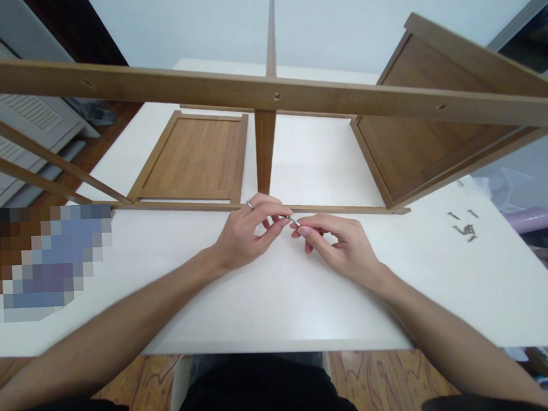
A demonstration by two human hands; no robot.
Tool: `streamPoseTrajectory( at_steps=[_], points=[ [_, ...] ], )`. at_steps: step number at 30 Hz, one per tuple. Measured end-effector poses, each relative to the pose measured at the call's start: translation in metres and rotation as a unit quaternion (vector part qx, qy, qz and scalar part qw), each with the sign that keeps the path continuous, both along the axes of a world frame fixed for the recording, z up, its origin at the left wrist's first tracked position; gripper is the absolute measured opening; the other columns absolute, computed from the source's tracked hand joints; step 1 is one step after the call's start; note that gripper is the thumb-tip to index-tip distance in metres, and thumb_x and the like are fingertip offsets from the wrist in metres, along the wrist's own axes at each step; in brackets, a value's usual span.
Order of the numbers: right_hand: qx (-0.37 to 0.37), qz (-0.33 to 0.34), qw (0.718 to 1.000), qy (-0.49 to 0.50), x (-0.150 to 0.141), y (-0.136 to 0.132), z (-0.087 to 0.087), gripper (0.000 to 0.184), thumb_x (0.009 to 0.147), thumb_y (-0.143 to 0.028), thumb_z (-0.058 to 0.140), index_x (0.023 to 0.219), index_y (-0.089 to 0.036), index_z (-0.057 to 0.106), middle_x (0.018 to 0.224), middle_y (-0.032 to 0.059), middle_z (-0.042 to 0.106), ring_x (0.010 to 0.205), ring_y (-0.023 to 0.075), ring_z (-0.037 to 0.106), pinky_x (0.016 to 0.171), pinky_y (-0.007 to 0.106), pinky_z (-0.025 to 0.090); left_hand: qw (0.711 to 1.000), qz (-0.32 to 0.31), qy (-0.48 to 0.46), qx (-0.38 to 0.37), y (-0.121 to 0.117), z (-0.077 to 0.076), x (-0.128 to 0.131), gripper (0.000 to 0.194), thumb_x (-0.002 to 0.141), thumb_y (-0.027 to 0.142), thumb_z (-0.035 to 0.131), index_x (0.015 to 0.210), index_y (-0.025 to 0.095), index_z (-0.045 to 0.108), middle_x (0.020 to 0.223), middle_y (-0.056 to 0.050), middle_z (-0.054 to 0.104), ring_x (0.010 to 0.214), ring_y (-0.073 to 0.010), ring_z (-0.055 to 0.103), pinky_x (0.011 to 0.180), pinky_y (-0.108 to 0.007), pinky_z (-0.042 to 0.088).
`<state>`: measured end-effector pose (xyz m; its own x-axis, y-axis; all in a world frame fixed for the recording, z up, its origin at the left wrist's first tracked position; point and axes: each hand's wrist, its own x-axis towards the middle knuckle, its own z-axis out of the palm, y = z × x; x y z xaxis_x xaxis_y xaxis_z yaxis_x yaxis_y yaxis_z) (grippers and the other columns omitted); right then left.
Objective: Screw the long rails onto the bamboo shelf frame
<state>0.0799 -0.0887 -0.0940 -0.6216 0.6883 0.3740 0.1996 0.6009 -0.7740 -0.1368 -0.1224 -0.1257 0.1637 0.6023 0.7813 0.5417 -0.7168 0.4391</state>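
Between the fingertips of both my hands is a small metal screw (293, 220), partly covered by the fingers. My left hand (252, 227) pinches its left end, with a ring on one finger. At its right end, the thumb and fingers of my right hand (339, 242) are closed on it. Just beyond my hands, a brown wooden frame (182, 82) stands on the white table. Its lower rail (342, 209) lies right behind my fingers, and an upright middle slat (266, 151) rises from there. Round holes show in the upper rail.
Several loose screws (466, 228) lie on the white table (269, 302) at the right. A slanted wooden panel (434, 138) stands at the frame's right end. Another panel (199, 157) is at the left. A blurred blue item (54, 263) sits near the left edge.
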Motion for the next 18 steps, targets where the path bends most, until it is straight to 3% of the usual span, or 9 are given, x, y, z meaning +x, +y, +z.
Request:
streamPoseTrajectory(
  at_steps=[7, 18],
  points=[
    [-0.054, 0.002, 0.999, -0.007, 0.0004, 0.0009, 0.0017, 0.023, 0.104, -0.034, 0.061, 0.106, -0.019, 0.079, 0.087, 0.0028, 0.08, 0.058, 0.0094, 0.067, 0.058, 0.022, 0.055, 1.0, -0.007, -0.001, 0.011, 0.0, 0.0005, -0.0008, 0.014, 0.096, 0.01, 0.068, 0.109, 0.018, 0.066, 0.098, -0.003, 0.068, 0.075, -0.0077, 0.066, 0.064, -0.018, 0.06],
    [-0.029, -0.009, 1.0, 0.0, 0.0019, 0.0025, 0.0009, 0.022, 0.103, -0.034, 0.063, 0.099, -0.019, 0.078, 0.087, 0.0027, 0.079, 0.057, 0.0092, 0.066, 0.057, 0.022, 0.054, 1.0, -0.008, 0.0, 0.003, -0.0011, -0.0006, -0.0003, 0.011, 0.099, 0.015, 0.067, 0.109, 0.018, 0.068, 0.098, -0.003, 0.07, 0.077, -0.0091, 0.068, 0.065, -0.019, 0.06]
  ],
)
